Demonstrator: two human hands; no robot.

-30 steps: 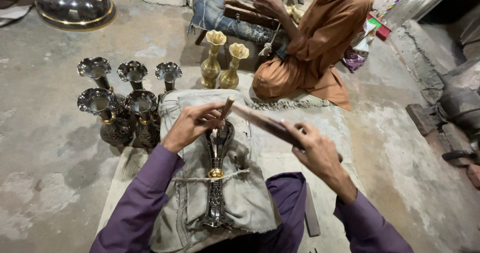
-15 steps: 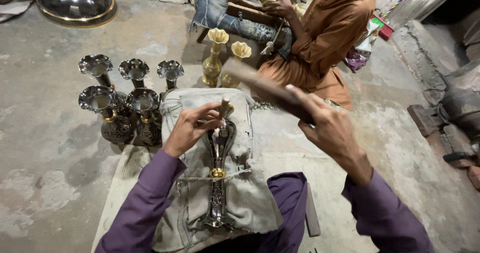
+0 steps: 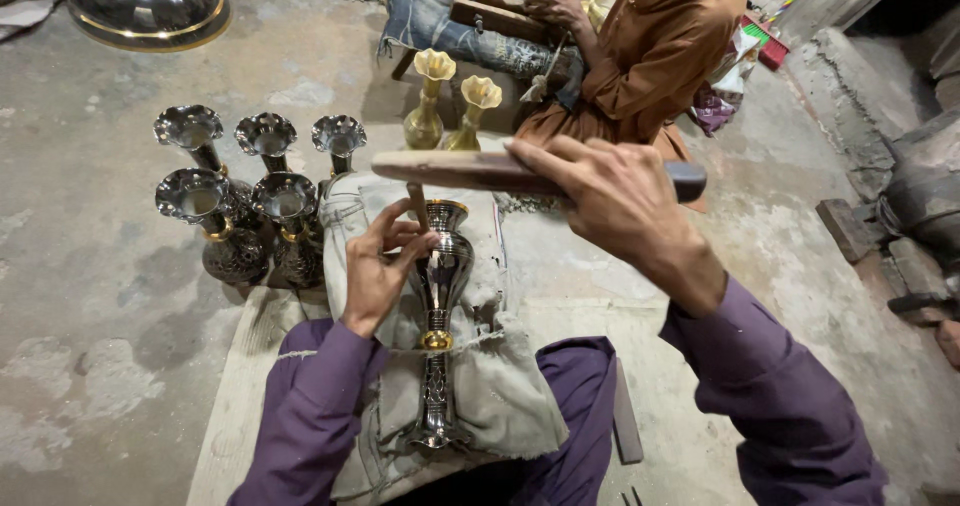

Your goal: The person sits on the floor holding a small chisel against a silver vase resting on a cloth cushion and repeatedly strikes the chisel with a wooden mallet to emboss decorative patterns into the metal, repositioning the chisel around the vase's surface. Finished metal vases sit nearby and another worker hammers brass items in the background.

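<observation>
Left hand (image 3: 378, 266) pinches a thin punch (image 3: 417, 206) against the silver vase (image 3: 440, 296), which lies mid-cushion (image 3: 510, 396). Right hand (image 3: 610, 201) clenches a wooden mallet (image 3: 470, 169) raised above. Risk: a skewed strike glances off the punch, hits fingers or dents the vase.

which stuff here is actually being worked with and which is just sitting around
In use:
left hand holding a thin tool to the silver vase
right hand gripping the wooden mallet
grey cloth pad under the vase

Sitting around:
five dark fluted vases
two brass vases
large metal bowl
co-worker in orange
</observation>
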